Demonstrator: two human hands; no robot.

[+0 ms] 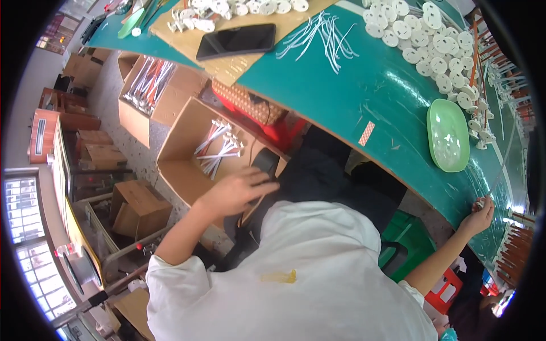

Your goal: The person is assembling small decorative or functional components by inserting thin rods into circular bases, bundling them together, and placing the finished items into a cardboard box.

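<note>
My left hand is over the near edge of an open carton, its fingers loosely curved and apart, with nothing seen in them. White rods with small end pieces lie inside that carton. Far to the right, my right hand is closed in a pinch at the edge of the green table. A small whitish piece shows between its fingertips, and a thin pale rod seems to rise from there. Beyond that hand stands a light green oval tray holding something clear or shiny.
White round discs are heaped at the far right of the table. Near them lie white strips and a black phone on cardboard. Another carton holds white and orange rods. Brown rods stand at the right edge.
</note>
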